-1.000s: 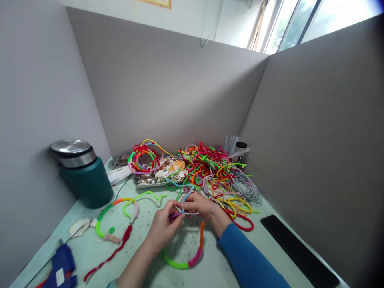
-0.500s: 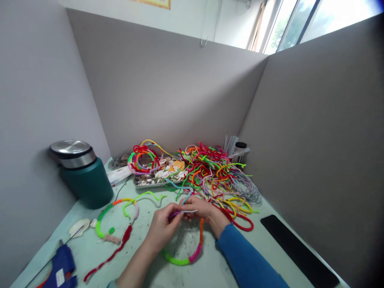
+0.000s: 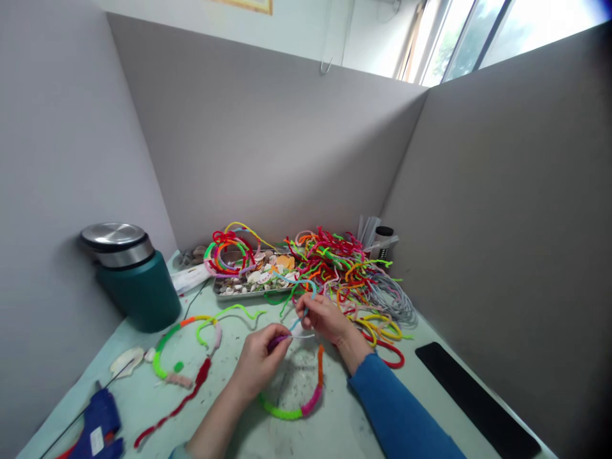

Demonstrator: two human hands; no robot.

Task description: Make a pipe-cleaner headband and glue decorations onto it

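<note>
My left hand [image 3: 258, 358] is closed on a wire hoop [image 3: 312, 403] at its purple stretch. The hoop is wrapped in purple, green, magenta and orange pipe cleaner, and a bare pale wire end sticks out to the right of my fingers. Pinched in my right hand [image 3: 327, 320] is a light blue pipe cleaner [image 3: 306, 282]. One end of it runs down to the hoop beside my left fingertips; the other curves up and left toward the tray. How it meets the wire is too small to tell.
A second wrapped hoop [image 3: 165, 341] and a red pipe cleaner [image 3: 191, 395] lie left, near a blue glue gun [image 3: 101, 424] and a green flask [image 3: 143, 293]. Behind are a metal tray [image 3: 243, 295] of shells and a pipe cleaner heap [image 3: 329, 261]. A black strip [image 3: 473, 395] lies right.
My right hand has moved up and to the right, away from my left hand, drawing the light blue pipe cleaner with it. My left hand and the hoop have barely moved.
</note>
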